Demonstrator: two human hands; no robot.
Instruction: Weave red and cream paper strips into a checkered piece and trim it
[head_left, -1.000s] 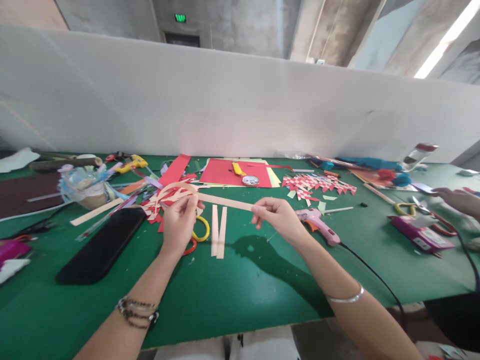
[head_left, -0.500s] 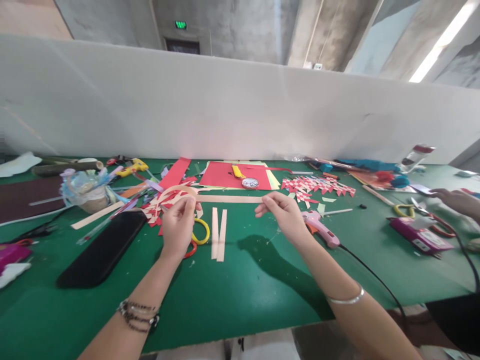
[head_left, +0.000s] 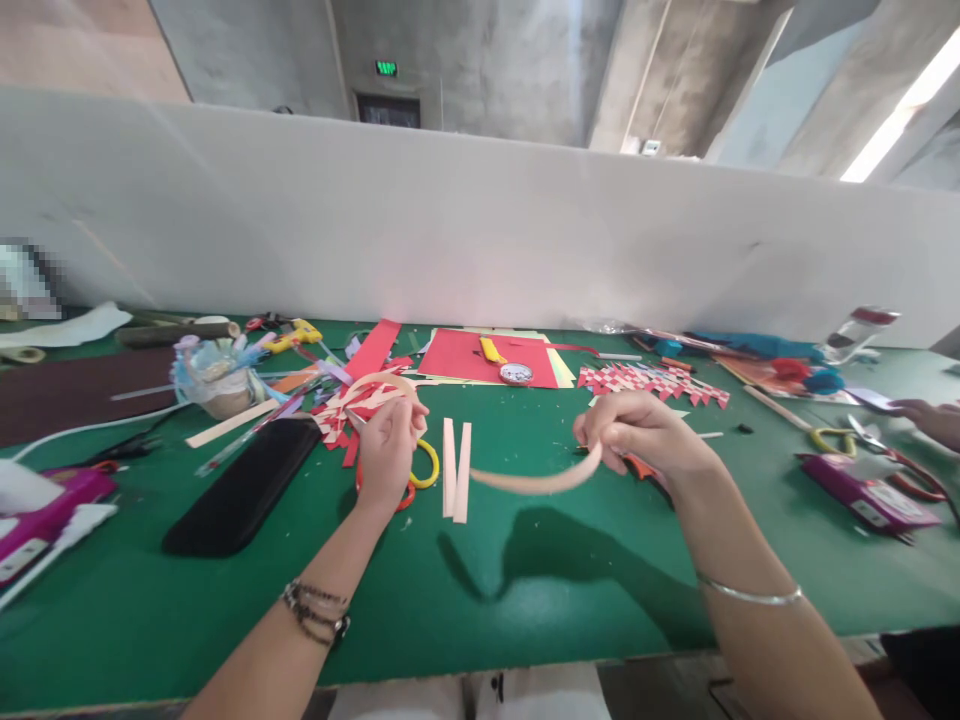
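Note:
My right hand (head_left: 645, 436) is closed in a pinch on one end of a long beige paper strip (head_left: 536, 482), which sags in a curve toward the left. My left hand (head_left: 390, 445) is closed on the looped part of beige strip (head_left: 379, 381) that joins a red and cream woven piece (head_left: 346, 408). Two short beige strips (head_left: 456, 468) lie side by side on the green table (head_left: 525, 590) between my hands. Scissors with yellow and red handles (head_left: 421, 478) lie under my left hand.
A black case (head_left: 244, 485) lies left of my left hand. Red paper sheets (head_left: 487, 357) and another woven piece (head_left: 652, 382) sit further back. A white partition (head_left: 480, 220) borders the table's far side. Another person's hand (head_left: 930, 418) works at the right edge.
My right hand has drawn the strip's end inward and curled over it, so the strip, earlier stretched straight, now droops in an arc. The camera has shifted slightly left.

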